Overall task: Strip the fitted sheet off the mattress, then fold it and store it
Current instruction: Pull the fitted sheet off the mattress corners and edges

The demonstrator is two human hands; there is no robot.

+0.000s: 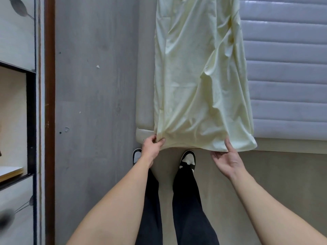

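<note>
The pale yellow fitted sheet [200, 76], folded into a long strip, lies along the bed from 12 o'clock down to the foot edge, beside the bare quilted grey mattress [286, 71] at 2 o'clock. The left hand [152, 149] pinches the strip's near left corner between thumb and curled fingers. The right hand [226, 159] is palm-up under the near right corner, fingers [228, 145] loosely spread and touching the cloth. A wardrobe [19, 103] stands at 9 o'clock.

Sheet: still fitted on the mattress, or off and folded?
Off, folded into a long strip: the sheet lies along the mattress edge, which is bare beside it.
</note>
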